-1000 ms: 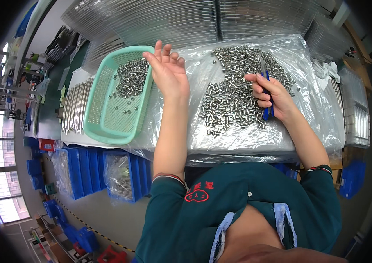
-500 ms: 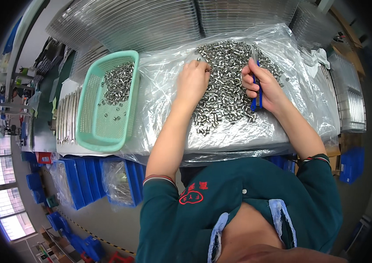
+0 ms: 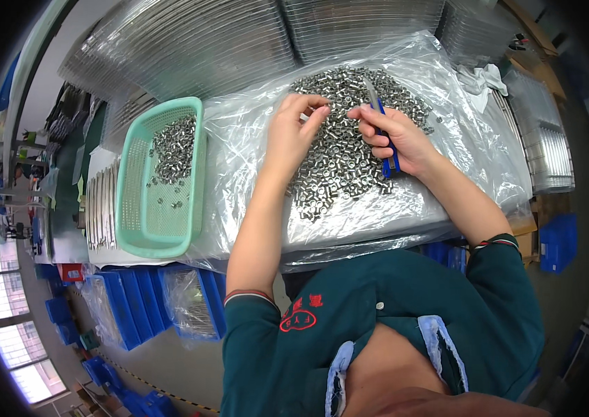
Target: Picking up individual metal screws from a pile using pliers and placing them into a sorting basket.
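Observation:
A broad heap of small silver metal sleeves lies on clear plastic sheeting. Over the heap's left edge is my left hand, thumb and forefinger pinched together. Whatever sits between those fingertips is too small to make out. My right hand is closed around a blue utility knife, above the heap's right part. The knife's metal blade points up and away, and its handle end shows below my fingers. My right thumb and forefinger reach toward the left hand's fingertips, with a small gap between the hands.
On the left stands a mint-green basket holding more metal sleeves. Long metal rods lie beyond it. Stacked clear plastic trays line the back. A white cloth rests at the back right. Blue bins stand below the table's front edge.
My hands have come closer together, the right moving left with the knife, which now tilts left at its blade end. The left hand's fingers have turned toward the right hand. The view has shifted slightly.

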Available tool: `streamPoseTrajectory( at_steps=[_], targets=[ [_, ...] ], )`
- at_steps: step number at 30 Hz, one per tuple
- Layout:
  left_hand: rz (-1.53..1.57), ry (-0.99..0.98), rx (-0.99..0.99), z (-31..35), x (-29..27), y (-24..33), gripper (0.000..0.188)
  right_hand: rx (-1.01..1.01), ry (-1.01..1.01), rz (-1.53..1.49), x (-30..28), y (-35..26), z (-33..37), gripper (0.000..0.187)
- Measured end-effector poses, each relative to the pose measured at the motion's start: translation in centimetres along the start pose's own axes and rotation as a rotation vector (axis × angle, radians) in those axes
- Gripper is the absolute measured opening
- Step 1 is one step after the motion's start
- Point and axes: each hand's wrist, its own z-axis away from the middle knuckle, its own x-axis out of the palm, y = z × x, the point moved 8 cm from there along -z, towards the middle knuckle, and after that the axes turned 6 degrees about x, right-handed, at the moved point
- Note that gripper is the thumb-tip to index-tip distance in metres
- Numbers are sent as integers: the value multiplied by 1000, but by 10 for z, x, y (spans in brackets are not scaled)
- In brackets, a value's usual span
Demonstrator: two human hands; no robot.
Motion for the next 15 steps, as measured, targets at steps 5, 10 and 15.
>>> streamPoseTrajectory(
  at_steps=[5,10,15],
  targets=[
    [630,-117,-37,6,22,5,15,1,19,85,-1,4,-2,23],
    [728,-146,-54,7,27,13,16,-12,27,94,-2,2,0,20],
    [814,-110,-102,10,28,10,15,-18,20,35,-2,3,-1,20]
  ],
)
